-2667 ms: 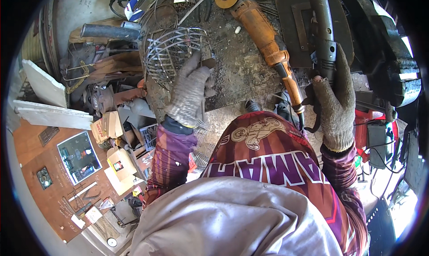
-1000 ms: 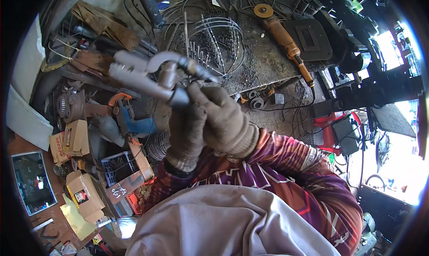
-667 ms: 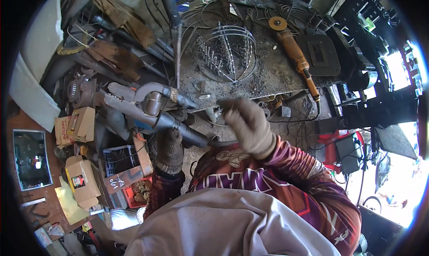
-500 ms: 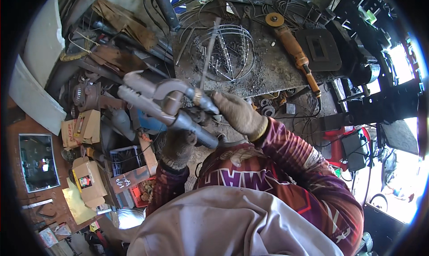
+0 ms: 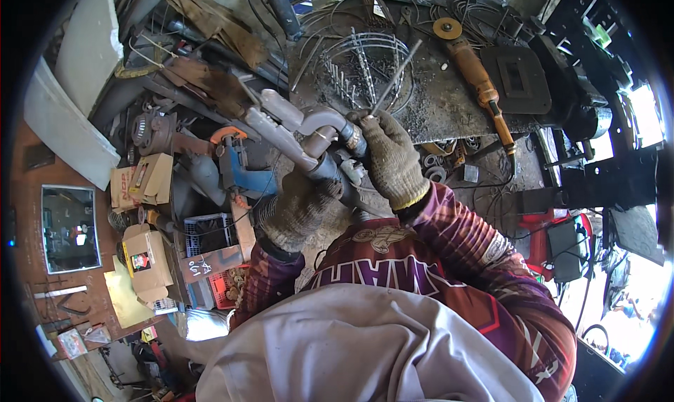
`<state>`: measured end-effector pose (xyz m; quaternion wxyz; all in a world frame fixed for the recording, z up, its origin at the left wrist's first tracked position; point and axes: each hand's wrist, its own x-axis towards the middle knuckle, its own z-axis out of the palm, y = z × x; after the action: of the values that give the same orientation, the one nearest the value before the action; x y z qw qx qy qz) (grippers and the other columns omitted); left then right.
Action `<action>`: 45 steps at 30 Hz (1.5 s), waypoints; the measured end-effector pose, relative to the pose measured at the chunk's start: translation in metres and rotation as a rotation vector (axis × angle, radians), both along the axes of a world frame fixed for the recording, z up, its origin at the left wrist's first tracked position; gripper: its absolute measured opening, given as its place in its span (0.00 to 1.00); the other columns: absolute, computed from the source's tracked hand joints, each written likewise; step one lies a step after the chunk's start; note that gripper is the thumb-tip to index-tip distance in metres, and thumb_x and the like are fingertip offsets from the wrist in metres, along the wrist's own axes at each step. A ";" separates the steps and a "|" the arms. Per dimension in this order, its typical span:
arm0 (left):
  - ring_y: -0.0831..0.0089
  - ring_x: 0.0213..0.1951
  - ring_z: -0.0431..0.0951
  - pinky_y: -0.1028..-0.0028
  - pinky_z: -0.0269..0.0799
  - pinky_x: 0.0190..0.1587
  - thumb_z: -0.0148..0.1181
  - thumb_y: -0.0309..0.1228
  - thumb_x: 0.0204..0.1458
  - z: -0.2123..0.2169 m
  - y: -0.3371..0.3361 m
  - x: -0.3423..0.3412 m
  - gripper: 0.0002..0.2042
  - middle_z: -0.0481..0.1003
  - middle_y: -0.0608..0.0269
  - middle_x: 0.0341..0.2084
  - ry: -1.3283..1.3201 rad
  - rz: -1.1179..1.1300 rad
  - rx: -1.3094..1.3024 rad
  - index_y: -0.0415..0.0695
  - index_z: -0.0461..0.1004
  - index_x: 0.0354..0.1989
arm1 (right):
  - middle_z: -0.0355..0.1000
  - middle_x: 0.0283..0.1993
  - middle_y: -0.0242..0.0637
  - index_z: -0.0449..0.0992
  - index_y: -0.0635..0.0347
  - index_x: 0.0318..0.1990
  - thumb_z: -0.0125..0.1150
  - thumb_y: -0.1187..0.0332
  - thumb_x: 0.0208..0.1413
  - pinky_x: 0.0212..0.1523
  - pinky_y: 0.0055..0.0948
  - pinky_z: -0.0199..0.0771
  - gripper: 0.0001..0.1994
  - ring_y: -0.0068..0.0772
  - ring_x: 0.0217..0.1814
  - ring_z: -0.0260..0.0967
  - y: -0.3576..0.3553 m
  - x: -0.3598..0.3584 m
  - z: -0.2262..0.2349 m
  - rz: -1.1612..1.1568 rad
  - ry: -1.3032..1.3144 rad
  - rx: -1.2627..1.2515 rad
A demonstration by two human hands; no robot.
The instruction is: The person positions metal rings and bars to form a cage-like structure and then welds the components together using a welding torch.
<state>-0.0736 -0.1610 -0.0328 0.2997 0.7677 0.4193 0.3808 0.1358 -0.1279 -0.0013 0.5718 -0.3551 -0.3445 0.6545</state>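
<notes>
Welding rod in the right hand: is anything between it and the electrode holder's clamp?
Nothing visible. The right hand pinches the welding rod right at the electrode holder, which the left hand grips by its handle.

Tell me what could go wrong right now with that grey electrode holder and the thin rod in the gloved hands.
The right hand pinches the thin metal rod while the left hand grips the grey metal electrode holder; the rod may slip, since whether it is clamped cannot be told. Its free tip hangs over the round wire cage and could snag there. The orange angle grinder lies near the workbench edge and might get knocked.
</notes>
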 end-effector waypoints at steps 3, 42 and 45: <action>0.68 0.48 0.77 0.66 0.75 0.47 0.57 0.43 0.66 0.034 -0.012 0.021 0.21 0.76 0.59 0.48 -0.280 0.085 -0.348 0.38 0.69 0.57 | 0.78 0.44 0.39 0.77 0.63 0.52 0.51 0.60 0.72 0.48 0.29 0.75 0.15 0.27 0.43 0.74 -0.010 -0.006 0.004 -0.083 -0.141 0.060; 0.62 0.38 0.79 0.59 0.77 0.43 0.62 0.36 0.58 -0.120 0.275 -0.094 0.09 0.77 0.60 0.36 -0.945 -0.221 -0.863 0.45 0.76 0.42 | 0.78 0.31 0.42 0.78 0.60 0.60 0.54 0.76 0.62 0.40 0.32 0.78 0.19 0.30 0.33 0.77 0.079 -0.042 0.145 0.065 -1.762 -0.215; 0.63 0.36 0.79 0.61 0.76 0.41 0.61 0.36 0.58 -0.135 0.281 -0.086 0.09 0.77 0.61 0.34 -0.852 -0.266 -0.867 0.45 0.76 0.40 | 0.81 0.35 0.44 0.79 0.61 0.58 0.54 0.75 0.63 0.42 0.31 0.79 0.17 0.30 0.36 0.79 0.096 -0.054 0.142 0.123 -1.824 -0.195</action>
<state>-0.1599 0.1195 -0.1681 0.7699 0.4026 0.2803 0.4083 0.0817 -0.0323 0.1409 0.0104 -0.7615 -0.6236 0.1762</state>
